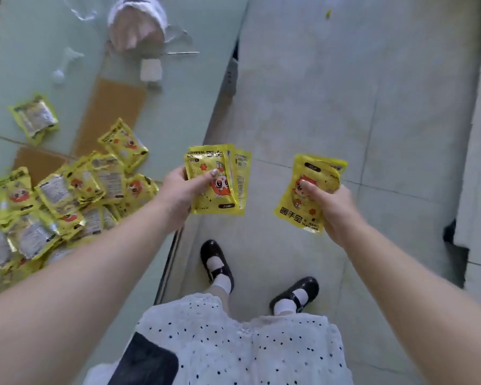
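My left hand (182, 191) grips a fanned stack of yellow hand-warmer packets (228, 173), thumb pressed on the top one, held out past the table's edge above the floor. My right hand (332, 208) pinches a yellow packet or two (299, 202) with an orange cartoon figure, held further right over the floor. A heap of several more yellow packets (64, 195) lies on the pale green table (25, 51) at the left. One packet (35, 116) lies apart, further back.
Another person's hand in a white sleeve (135, 26) rests at the table's far side, near a small white block (150, 69) and brown cardboard strips (110, 112). The table's edge runs diagonally down the middle. My black shoes (215, 261) stand on the grey tiled floor.
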{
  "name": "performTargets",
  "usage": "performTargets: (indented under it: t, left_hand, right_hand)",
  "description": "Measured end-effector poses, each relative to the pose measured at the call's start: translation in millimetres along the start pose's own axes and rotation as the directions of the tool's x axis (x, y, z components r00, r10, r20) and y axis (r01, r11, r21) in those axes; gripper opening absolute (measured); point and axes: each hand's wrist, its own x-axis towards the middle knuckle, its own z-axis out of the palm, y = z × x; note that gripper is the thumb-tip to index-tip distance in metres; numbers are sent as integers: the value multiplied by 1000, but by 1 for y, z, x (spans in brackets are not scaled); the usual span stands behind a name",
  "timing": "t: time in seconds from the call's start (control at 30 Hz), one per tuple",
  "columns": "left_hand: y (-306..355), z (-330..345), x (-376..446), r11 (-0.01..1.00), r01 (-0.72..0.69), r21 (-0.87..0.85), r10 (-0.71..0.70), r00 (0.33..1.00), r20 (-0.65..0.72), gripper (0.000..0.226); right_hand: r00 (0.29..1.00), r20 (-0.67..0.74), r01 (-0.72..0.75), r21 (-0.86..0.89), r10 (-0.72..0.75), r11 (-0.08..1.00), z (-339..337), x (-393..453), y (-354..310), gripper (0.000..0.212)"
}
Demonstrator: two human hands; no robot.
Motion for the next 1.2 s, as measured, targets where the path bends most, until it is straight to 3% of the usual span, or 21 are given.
performTargets:
  t: [0.23,0.4,0.7,0.9,1.07,1.2]
  left_hand:
    - [-59,178,-16,921,-34,388,-58,974,221,23]
    - [-121,312,-44,835,-65,546,-133,939,317,16]
    - [-243,525,-80,668,-147,729,-258,874,412,18]
    - [-307,629,-73,548,-232,804,-318,831,456,22]
    - [-348,707,-43,436,-269,859,-375,813,445,10]
    - [-378,769,-9,326,-306,894,-412,805,426,16]
  right_hand:
    - [962,-266,-16,158,58,987,-180,-53,83,25]
    - [904,-402,-16,318,150,948,-307,-88,155,16]
    - [773,-532,12,557,346,831,-495,-143,266,22]
    - [687,-631,25,517,360,856,-580,-145,316,35]
    - [583,-739,-95,349,336,932,-632,-108,348,39]
    - [536,-765,-143,336,358,931,-671,-61,374,48]
